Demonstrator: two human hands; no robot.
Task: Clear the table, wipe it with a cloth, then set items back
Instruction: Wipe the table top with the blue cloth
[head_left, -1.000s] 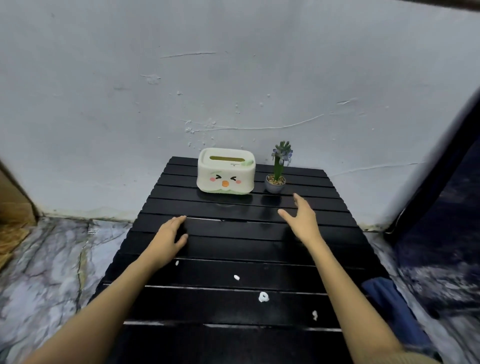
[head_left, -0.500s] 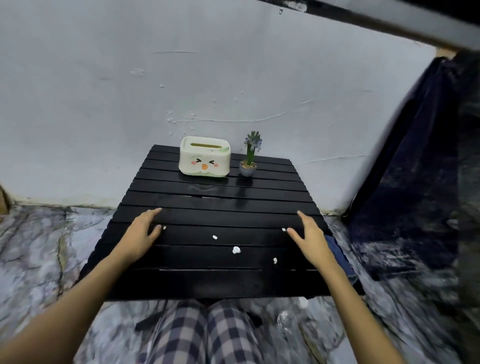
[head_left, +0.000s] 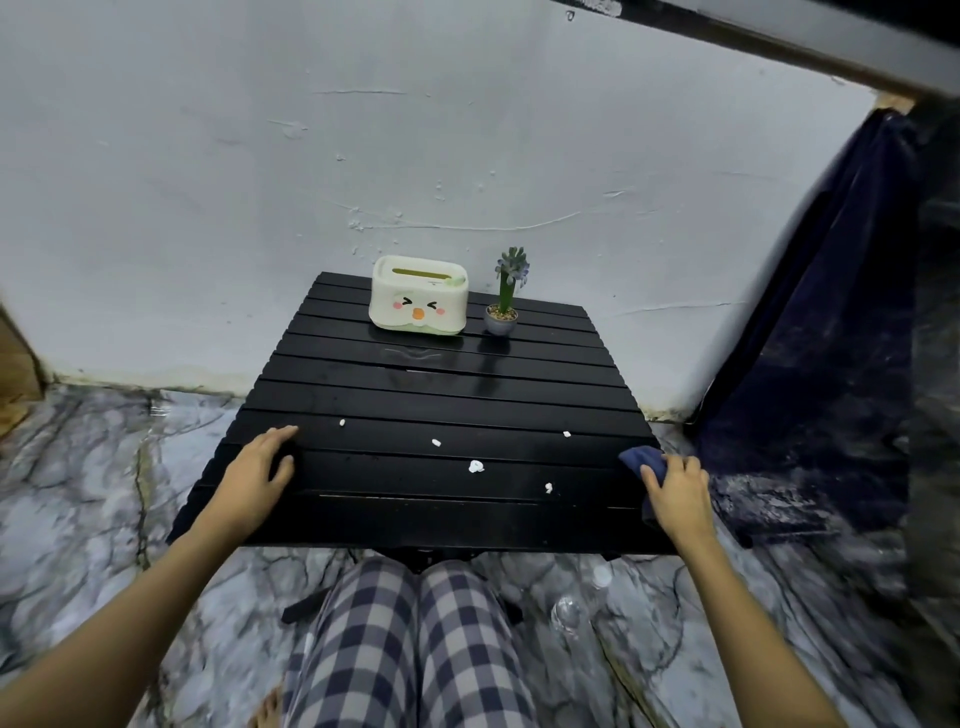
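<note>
Two hands are resting at the near edge of the black slatted surface (head_left: 426, 400). The left hand (head_left: 254, 467) is lying flat with its fingers (head_left: 280, 434) spread and holding nothing. The right hand (head_left: 675, 488) is now settling on the dark blue cloth (head_left: 641, 460) at the near right corner; half a second ago it was hovering bare above that corner, and a second ago it was reaching further forward. Its fingers (head_left: 655, 475) are curling over the cloth, though whether they are already pinching it cannot be told. This change suggests that the person is taking up the cloth before clearing is finished.

Well beyond the fingers of both hands, at the far edge, a cream tissue box (head_left: 418, 296) with rounded corners and a printed cartoon face is standing just beside a small potted plant (head_left: 503, 306) in a grey bowl-shaped pot. Between the two hands and slightly ahead of the fingertips, five white crumbs (head_left: 475, 466) are lying scattered on the glossy slats, which are reflecting the box faintly. The cloth appears soft and crumpled, with its far end resting on the corner just ahead of the right fingers. Marbled flooring (head_left: 104, 493) is surrounding the surface, and checked trousers (head_left: 405, 649) are showing below.
</note>
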